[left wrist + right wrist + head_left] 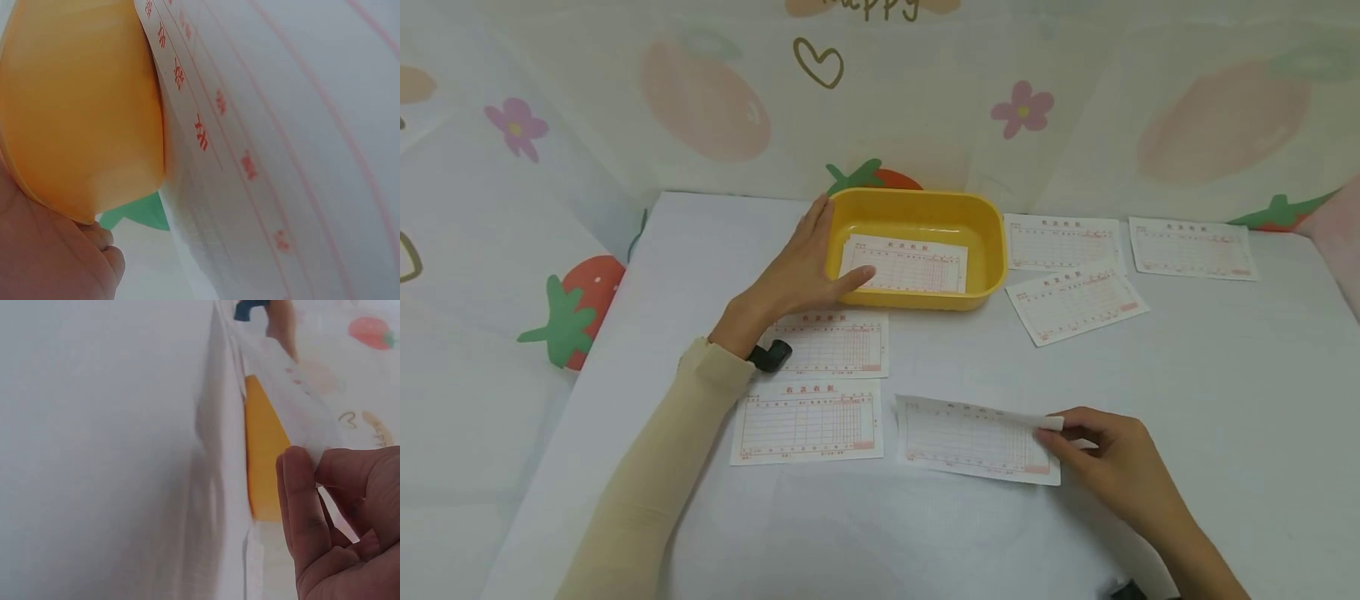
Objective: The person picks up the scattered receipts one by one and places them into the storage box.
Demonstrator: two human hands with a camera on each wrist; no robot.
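My right hand (1112,450) pinches the right edge of a white receipt slip (970,442) with red print, thumb against fingers. The slip is raised off the table at that side and bends; in the right wrist view its sheet (290,394) slants up from the fingertips. My left hand (797,271) holds the left end of a yellow plastic basin (917,302), its thumb over the front rim and its fingers along the left side. Inside the basin lies a small stack of similar slips (910,265). The left wrist view shows the basin's outer wall (81,112) close up.
Two slips lie front left, an upper one (827,346) partly under the left wrist and a lower one (808,423). Right of the basin are three more: one beside it (1063,242), a tilted one (1075,304) and a far one (1192,248). A patterned curtain (925,108) hangs behind the white table.
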